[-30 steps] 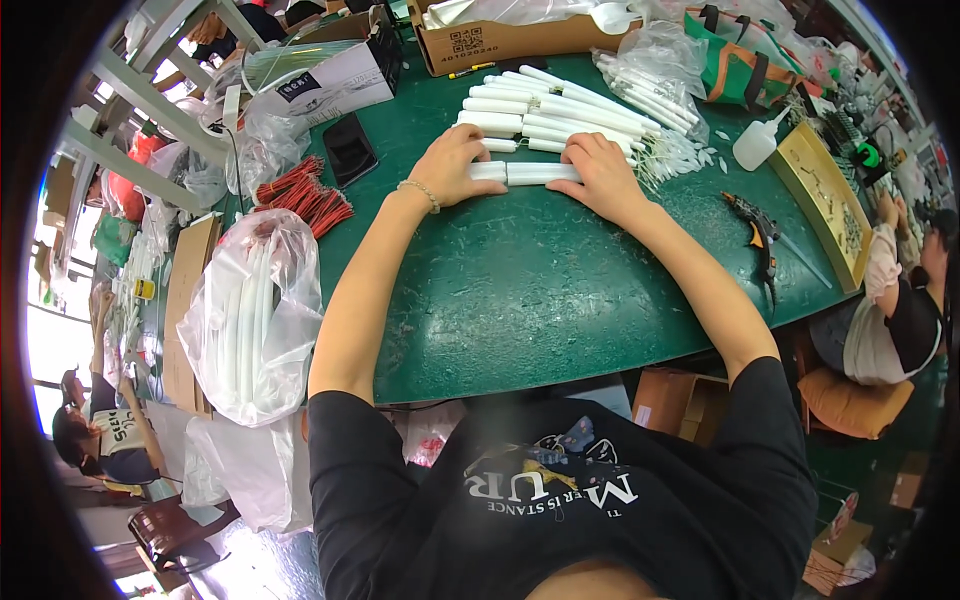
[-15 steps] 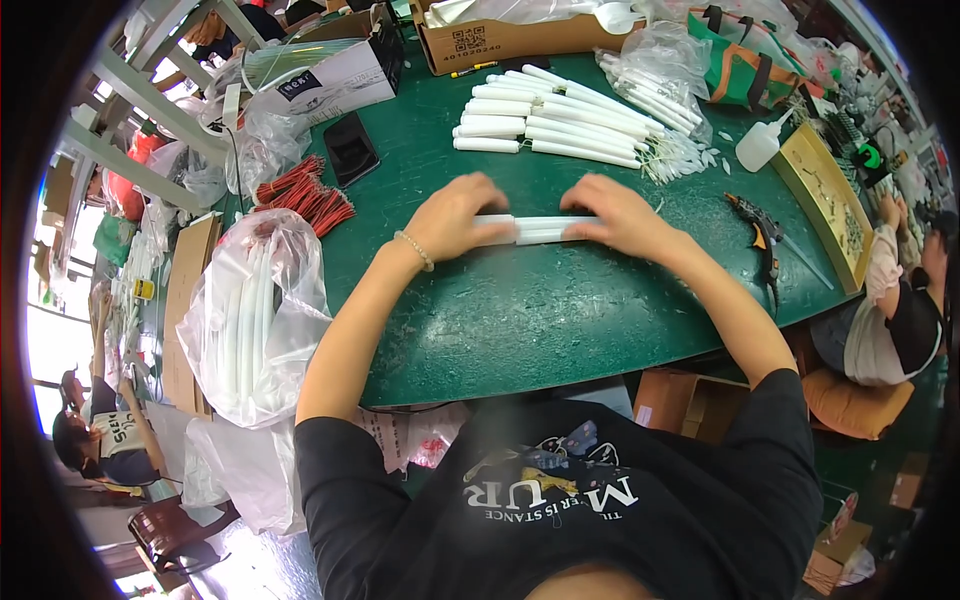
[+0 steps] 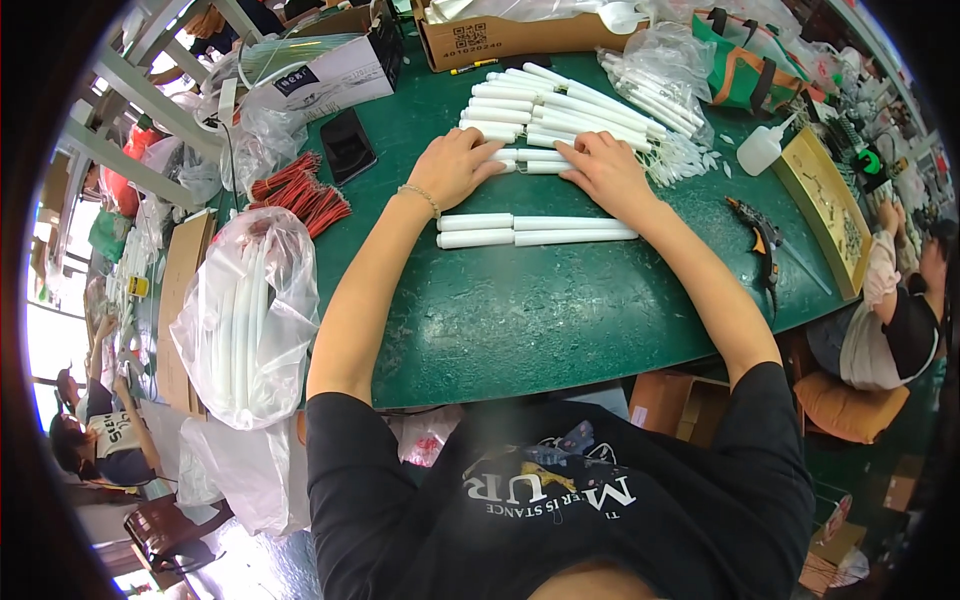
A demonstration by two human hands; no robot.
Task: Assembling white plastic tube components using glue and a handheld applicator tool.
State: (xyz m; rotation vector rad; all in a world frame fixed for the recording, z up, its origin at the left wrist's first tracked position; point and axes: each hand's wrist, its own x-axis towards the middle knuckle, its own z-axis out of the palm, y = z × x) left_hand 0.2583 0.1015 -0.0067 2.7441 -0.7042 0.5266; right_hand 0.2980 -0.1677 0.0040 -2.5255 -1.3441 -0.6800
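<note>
My left hand is over the left part of a pair of slim white tubes, its fingers curled onto them. My right hand grips the same pair farther right, fingers bent over them. This pair lies just in front of a stack of similar white tubes, each with a short thicker section and a longer one; thin wire-like ends fan out at the stack's right. Nearer me, two more white tubes lie side by side on the green table, touched by neither hand. My hands hide both ends of the gripped pair.
Red wires and a black phone lie at left, beside a plastic bag of white tubes. To the right are a glue gun, a squeeze bottle and a yellow tray. An open carton stands behind.
Both hands have moved away from me, off the near pair of tubes, onto a pair beside the stack. The near two tubes now lie free, in full view.
</note>
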